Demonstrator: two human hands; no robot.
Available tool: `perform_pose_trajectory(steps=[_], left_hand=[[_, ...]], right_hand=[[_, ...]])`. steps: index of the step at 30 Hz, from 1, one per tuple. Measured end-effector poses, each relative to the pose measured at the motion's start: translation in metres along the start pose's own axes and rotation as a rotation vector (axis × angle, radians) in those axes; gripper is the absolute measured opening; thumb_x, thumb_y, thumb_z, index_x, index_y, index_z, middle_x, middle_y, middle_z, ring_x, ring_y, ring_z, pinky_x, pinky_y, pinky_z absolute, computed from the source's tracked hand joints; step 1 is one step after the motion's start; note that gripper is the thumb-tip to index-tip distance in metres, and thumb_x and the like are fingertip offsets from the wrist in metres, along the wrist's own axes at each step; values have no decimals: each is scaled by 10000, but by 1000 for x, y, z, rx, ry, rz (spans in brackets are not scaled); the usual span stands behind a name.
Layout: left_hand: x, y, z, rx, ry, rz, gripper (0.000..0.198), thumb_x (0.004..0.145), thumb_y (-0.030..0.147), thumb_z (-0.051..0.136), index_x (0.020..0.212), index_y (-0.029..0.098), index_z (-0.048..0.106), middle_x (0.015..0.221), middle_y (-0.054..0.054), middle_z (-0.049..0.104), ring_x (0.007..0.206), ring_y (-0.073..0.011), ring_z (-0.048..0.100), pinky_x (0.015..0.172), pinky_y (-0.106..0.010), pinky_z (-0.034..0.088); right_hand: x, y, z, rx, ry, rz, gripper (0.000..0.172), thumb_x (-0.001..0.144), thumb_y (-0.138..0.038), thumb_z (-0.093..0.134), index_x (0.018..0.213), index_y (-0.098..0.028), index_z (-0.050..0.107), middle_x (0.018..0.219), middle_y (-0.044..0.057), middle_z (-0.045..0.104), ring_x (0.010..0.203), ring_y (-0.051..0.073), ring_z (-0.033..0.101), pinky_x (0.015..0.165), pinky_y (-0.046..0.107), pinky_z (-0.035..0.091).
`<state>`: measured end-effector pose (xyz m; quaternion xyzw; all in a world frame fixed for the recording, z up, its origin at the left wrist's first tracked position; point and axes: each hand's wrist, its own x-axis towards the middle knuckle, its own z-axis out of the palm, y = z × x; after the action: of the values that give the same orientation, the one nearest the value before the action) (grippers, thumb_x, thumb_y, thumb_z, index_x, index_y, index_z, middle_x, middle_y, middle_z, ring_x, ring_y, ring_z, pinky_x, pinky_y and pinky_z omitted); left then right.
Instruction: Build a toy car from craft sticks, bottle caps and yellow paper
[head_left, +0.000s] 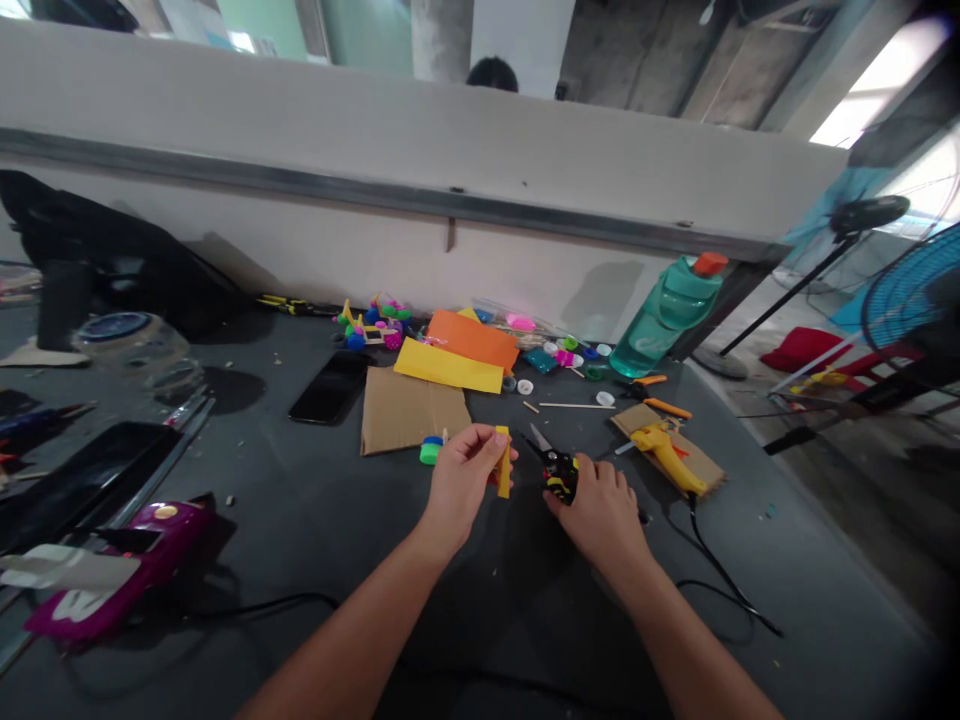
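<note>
A narrow yellow paper strip (pixel 504 464) is pinched upright between the thumb and fingers of my left hand (pixel 466 470). My right hand (pixel 602 505) is wrapped round the black and yellow handles of a pair of scissors (pixel 556 465), low over the table. Its blades stand apart and point away from me, to the right of the strip. Beside my left hand lies a green bottle cap (pixel 430 451) with blue behind it. A piece of brown cardboard (pixel 411 408) lies beyond that hand, with yellow paper (pixel 448 365) and orange paper (pixel 472 340) partly over it.
A yellow glue gun (pixel 671 457) rests on cardboard at the right, its cord trailing forward. Orange-handled pliers (pixel 666 407) and a green bottle (pixel 664 315) stand behind it. A phone (pixel 332 387), a clear jar (pixel 142 350) and a purple device (pixel 142 565) are at the left.
</note>
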<state>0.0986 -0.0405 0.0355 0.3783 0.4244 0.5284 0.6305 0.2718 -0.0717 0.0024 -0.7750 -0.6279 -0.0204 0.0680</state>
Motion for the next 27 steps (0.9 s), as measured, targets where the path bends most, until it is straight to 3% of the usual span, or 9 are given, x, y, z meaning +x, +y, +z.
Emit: perform_pose_trajectory(steps=[3, 7, 9, 12, 16, 21, 27], left_hand=[[-2, 1, 2, -21, -19, -15, 231, 738, 373, 665, 773, 158, 587, 688, -6, 632, 582, -103, 576, 531, -217, 498], [-6, -5, 5, 168, -121, -67, 222, 752, 370, 632, 715, 164, 558, 563, 27, 581, 454, -88, 526, 456, -207, 454], [-8, -11, 7, 288, -206, -93, 217, 758, 362, 616, 690, 167, 548, 543, 34, 564, 437, -91, 518, 437, -204, 431], [-11, -18, 8, 398, -300, -68, 198, 766, 352, 603, 701, 170, 561, 581, 26, 573, 511, -112, 560, 483, -215, 439], [-12, -19, 7, 504, -333, 28, 173, 792, 337, 571, 750, 171, 597, 638, 12, 598, 579, -124, 569, 540, -223, 430], [-14, -11, 6, 655, -358, 166, 173, 801, 296, 541, 703, 175, 616, 646, 9, 617, 605, -125, 541, 552, -218, 380], [-23, 0, -1, 797, -409, 205, 134, 780, 273, 538, 719, 197, 629, 633, -2, 644, 585, -153, 564, 515, -228, 351]], right_hand=[[-1, 1, -3, 92, 97, -88, 521, 754, -401, 629, 1196, -135, 557, 1121, 182, 578, 1084, 388, 487, 847, 509, 405], [-5, -2, -21, 615, 194, -213, 324, 870, -381, 482, 1092, -190, 620, 1048, 109, 636, 960, 251, 580, 823, 382, 466], [-8, -4, -29, 883, 109, -180, 297, 872, -396, 475, 1008, -196, 648, 907, 76, 666, 776, 191, 615, 677, 295, 496], [-9, -7, -32, 1081, -95, -59, 262, 800, -411, 569, 870, -179, 670, 626, 15, 609, 517, 139, 544, 461, 232, 430], [-5, -5, -26, 1174, -209, 4, 227, 746, -375, 614, 822, -166, 658, 552, -18, 551, 455, 110, 490, 395, 202, 381], [-3, -1, -25, 1106, -277, -90, 203, 787, -351, 569, 838, -171, 647, 553, -31, 542, 441, 94, 475, 421, 200, 378], [-10, -6, -31, 969, -98, -203, 194, 816, -354, 537, 778, -180, 616, 688, 18, 619, 590, 136, 544, 552, 241, 431]])
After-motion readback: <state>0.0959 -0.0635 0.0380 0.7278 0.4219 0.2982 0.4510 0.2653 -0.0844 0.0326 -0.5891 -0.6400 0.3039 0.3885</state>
